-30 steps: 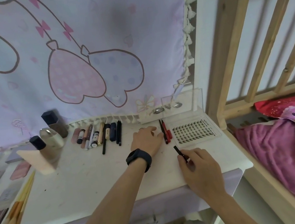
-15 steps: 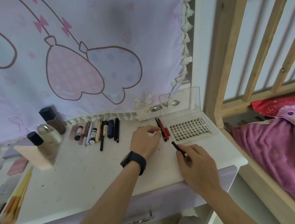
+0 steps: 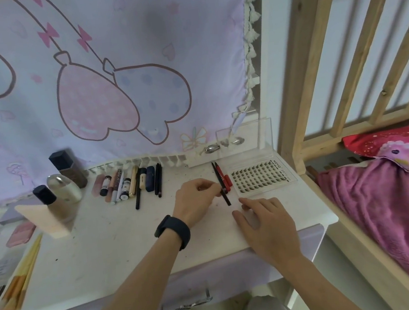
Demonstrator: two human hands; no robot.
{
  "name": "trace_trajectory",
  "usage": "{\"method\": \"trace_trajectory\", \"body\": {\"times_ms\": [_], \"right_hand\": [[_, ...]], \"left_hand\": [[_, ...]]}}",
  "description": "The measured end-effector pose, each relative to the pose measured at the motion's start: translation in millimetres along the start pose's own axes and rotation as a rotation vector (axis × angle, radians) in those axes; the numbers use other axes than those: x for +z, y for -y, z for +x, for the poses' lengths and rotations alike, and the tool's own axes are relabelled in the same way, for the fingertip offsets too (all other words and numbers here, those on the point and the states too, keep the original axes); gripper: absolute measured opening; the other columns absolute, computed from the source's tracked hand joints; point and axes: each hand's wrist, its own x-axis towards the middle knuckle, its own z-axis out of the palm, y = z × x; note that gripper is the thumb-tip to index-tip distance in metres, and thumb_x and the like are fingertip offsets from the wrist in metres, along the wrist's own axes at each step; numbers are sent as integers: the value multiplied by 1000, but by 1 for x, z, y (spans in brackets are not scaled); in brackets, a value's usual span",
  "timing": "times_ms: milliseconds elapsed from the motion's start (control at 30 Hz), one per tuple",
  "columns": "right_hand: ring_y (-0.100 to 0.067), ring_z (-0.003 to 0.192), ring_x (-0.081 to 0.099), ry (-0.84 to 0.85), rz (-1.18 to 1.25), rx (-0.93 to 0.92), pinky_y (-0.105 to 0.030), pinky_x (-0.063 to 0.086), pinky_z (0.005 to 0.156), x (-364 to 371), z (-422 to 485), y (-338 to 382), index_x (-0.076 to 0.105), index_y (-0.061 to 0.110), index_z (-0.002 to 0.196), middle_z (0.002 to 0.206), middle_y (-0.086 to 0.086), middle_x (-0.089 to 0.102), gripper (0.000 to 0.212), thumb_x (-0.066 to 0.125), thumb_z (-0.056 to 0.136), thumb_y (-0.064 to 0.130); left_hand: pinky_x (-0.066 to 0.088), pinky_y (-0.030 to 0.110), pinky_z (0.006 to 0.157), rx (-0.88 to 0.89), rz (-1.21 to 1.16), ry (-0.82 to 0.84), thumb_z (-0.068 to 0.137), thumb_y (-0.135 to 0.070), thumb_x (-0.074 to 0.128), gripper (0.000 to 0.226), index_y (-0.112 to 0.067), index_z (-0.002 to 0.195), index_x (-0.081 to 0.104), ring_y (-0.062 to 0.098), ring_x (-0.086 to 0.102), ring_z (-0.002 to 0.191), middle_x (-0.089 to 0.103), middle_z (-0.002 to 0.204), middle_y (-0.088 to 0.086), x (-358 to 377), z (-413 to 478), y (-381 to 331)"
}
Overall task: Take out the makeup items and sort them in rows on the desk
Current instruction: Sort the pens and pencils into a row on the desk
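On the white desk (image 3: 106,242) my left hand (image 3: 194,201), with a black band on its wrist, pinches the top end of a short black makeup stick (image 3: 226,198). The stick lies just below a thin black liner pen (image 3: 215,171) and a red pen (image 3: 226,179). My right hand (image 3: 263,222) rests flat on the desk to the right of the stick, fingers relaxed, holding nothing. A tray of false lashes (image 3: 259,176) sits right of the pens. Further left, a row of lip and eye pencils (image 3: 130,186) lies along the back edge.
Bottles (image 3: 60,196) and a beige sponge wedge (image 3: 45,219) stand at the left, with palettes (image 3: 20,233) and brushes (image 3: 21,275) beyond. A clear box lid (image 3: 245,140) stands behind the lash tray. A wooden bed frame (image 3: 293,119) with pink bedding (image 3: 381,198) borders the right.
My right hand brought the black stick up beside the two pens, let it go and now lies flat. My left hand has curled its fingers onto the stick.
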Motion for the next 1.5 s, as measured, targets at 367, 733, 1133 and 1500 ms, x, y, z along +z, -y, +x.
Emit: {"method": "trace_trajectory", "body": {"times_ms": [367, 733, 1133, 1500], "right_hand": [[-14, 88, 63, -70, -89, -98, -22, 52, 72, 1, -1, -1, 76, 17, 107, 96, 7, 74, 39, 51, 88, 40], [-15, 89, 63, -53, -96, -105, -23, 53, 74, 0, -1, -1, 76, 18, 108, 96, 7, 74, 34, 55, 88, 35], [-15, 94, 60, -23, -109, -187, -27, 50, 77, -1, -3, -4, 77, 24, 94, 97, 8, 71, 17, 66, 83, 31], [-16, 92, 60, -25, -114, -157, -29, 52, 76, 1, -3, -4, 77, 24, 95, 97, 8, 72, 19, 65, 83, 32]], "left_hand": [[59, 34, 80, -220, 191, -44, 84, -38, 68, 23, -18, 76, 77, 25, 73, 83, 77, 78, 0, -2, 56, -6], [50, 21, 61, -187, 138, -15, 88, -31, 68, 13, -22, 83, 76, 14, 67, 75, 76, 81, -7, 2, 53, -6], [59, 31, 81, -130, 135, 11, 90, -28, 66, 10, -30, 81, 68, 17, 70, 74, 75, 78, -9, -6, 45, -5], [48, 39, 81, -91, 995, -341, 100, -34, 45, 28, -21, 117, 63, 28, 47, 122, 58, 126, 4, -62, 27, 37]]}}
